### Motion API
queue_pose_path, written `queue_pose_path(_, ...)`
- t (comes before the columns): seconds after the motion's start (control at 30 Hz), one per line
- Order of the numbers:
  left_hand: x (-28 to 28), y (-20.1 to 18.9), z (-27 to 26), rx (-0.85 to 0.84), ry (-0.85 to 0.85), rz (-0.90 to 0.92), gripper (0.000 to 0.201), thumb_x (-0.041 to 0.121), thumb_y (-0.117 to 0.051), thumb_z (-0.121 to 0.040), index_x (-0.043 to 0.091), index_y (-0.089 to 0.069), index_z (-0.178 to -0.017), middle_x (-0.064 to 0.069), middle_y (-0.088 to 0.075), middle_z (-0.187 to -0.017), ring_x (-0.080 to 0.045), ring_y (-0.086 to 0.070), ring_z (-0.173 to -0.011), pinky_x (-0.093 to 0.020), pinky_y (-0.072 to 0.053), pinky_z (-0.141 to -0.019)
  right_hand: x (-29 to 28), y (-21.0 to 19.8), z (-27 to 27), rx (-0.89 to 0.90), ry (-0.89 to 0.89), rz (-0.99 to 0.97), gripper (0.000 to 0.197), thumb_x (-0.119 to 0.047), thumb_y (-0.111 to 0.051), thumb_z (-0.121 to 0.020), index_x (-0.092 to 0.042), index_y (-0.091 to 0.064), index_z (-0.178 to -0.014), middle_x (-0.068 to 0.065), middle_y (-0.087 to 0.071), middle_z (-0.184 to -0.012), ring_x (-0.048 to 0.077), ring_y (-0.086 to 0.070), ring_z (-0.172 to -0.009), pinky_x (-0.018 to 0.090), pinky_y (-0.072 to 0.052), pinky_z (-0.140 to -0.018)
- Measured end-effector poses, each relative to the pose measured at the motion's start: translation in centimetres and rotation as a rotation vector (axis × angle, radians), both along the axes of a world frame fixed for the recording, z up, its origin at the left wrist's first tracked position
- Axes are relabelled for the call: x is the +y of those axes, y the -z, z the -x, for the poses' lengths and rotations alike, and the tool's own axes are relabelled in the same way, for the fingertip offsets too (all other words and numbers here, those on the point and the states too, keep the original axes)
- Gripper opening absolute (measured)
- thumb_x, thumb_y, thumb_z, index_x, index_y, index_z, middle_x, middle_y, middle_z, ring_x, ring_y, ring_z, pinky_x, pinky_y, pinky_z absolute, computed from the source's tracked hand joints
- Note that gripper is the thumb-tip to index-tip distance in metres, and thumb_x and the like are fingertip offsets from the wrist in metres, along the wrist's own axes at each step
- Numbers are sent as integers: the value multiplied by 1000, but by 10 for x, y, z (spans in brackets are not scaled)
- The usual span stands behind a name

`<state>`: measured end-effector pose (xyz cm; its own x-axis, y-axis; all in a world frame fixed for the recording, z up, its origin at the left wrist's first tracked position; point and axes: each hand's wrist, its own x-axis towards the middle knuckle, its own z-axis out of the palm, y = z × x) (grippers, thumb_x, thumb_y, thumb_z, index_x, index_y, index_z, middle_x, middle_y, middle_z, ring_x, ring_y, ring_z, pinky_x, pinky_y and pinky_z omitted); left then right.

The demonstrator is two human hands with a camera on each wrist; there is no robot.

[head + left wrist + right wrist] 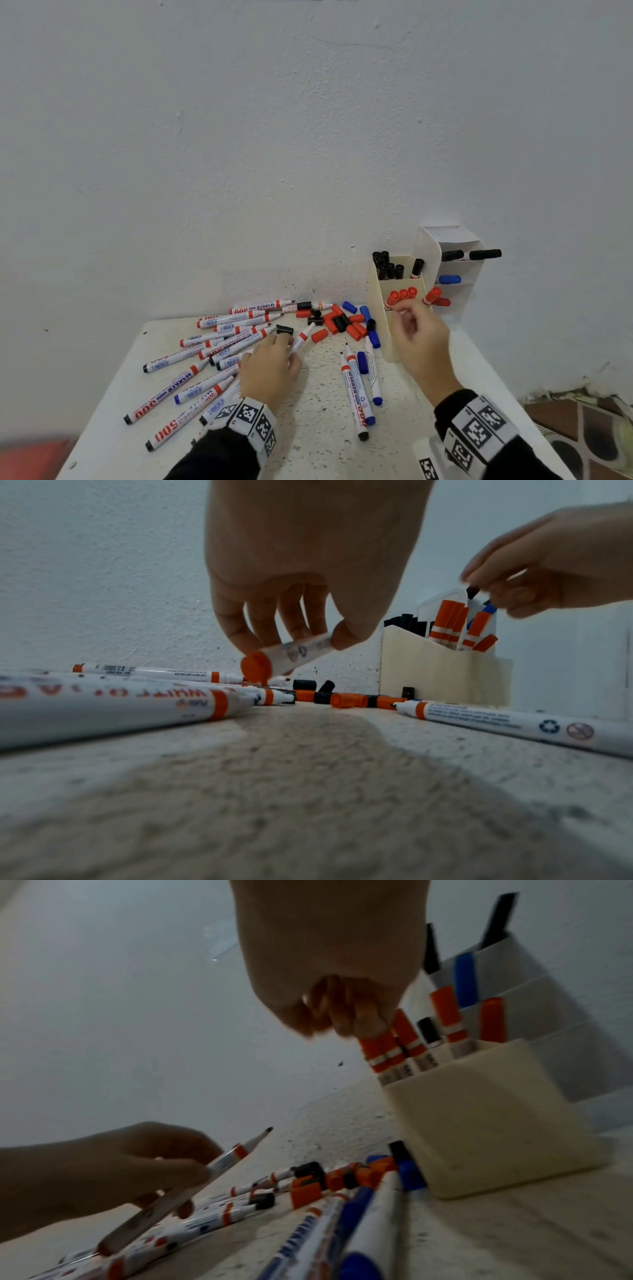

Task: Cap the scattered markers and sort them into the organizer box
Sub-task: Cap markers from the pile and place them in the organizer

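From the head we look down and forward over the table (325, 411) toward the wall (274, 137). Our left wrist view sits low, just above the tabletop, facing the organizer box (441, 674). Our right wrist view tilts up close beside that box; all three share it.

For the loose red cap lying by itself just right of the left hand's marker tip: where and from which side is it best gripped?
Probably pinch the red cap across its round sides at mid-length, coming from above. It lies flat on the table, apart from the cap heap, with bare surface around it, so fingers can drop on both sides; its open end stays free for capping.
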<state>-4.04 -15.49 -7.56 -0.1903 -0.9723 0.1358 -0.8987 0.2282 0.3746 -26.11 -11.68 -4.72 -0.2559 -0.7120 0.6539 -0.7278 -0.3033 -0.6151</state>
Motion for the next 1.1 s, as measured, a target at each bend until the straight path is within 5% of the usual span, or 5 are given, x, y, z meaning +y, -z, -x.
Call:
queue_pose_path(0.13,4,0,3,164,69,-7,29,25,-40,-96,18,-47,-124,6,-50,-118,-4,-51,-87,-14,-43,-70,-11,6,-22,184,-128,-680,24,-13,-54,-90,-24,-59,-111,-6,-59,-107,5,-55,-91,18,-46,-83)
queue_pose_path(0.27,8,0,5,243,58,-3,29,25,-32,-99,17,-47,-123,5,-52,-108,-4,-50,-79,-12,-36,-60,-20,19,-28,358,-154,-944,52,-5,-52,-89,-23,-42,-136,-5,-40,-141,16,-44,-125,32,-43,-100)
queue_pose_path(0.53,6,7,0,205,17,-24,34,31,-29,-101,19,-41,-131,4,-53,-120,-10,-57,-92,-21,-47,-71,-34,21,-38,412,-87,-848,35,-15,-45,-94,-21,-50,-127,-3,-48,-129,18,-53,-108,31,-49,-88)
queue_pose_path(0.83,3,11,3,275,-25,-22,31,28,-34,-100,18,-44,-127,2,-52,-120,-10,-54,-95,-23,-48,-76,-76,28,-62,792,-333,-861,57,-6,-40,-93,-23,-25,-145,0,-29,-150,29,-24,-136,41,-32,-108)
queue_pose_path(1.1,3,14,4,267,-53,1,30,30,-33,-100,20,-45,-125,4,-54,-115,-9,-54,-90,-20,-44,-69,-79,26,-71,664,-268,-779,14,-15,-47,-93,-17,-51,-106,5,-58,-107,20,-57,-92,33,-51,-79)
